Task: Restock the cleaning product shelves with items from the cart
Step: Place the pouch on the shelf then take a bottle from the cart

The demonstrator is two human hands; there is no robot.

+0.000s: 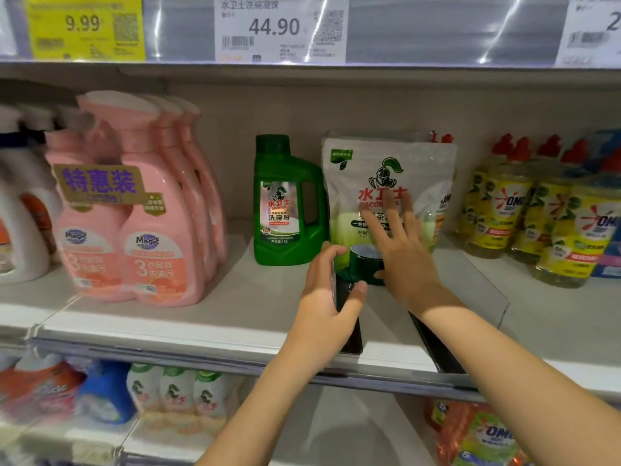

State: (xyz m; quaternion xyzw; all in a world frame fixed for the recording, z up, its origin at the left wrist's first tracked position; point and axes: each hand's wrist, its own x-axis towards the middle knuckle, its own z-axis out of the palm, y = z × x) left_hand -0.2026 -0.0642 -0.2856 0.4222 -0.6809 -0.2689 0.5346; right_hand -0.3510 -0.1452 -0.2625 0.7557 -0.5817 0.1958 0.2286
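Shelf [201, 317] front, mid-level. Left hand [324, 297]: fingers and thumb curled round the lower-left edge of the white pouch [386, 176]. Right hand [400, 243]: open, fingers spread flat on the pouch front. Pouch stands upright, centre-right of shelf. Green bottle [285, 203] just beside it, left. Pink bottles [151, 210] further left; yellow bottles [537, 213] right. Price tag [275, 26] above.

1. I see the white pouch [386, 176] standing upright on the shelf [201, 317]. Its green knight logo and red characters face me, and a dark green cup is printed low on its front.
2. It stands just beside the green jug [285, 203], at that jug's 3 o'clock.
3. My left hand [322, 297] grips its lower left edge, and my right hand [400, 250] lies flat on its front.
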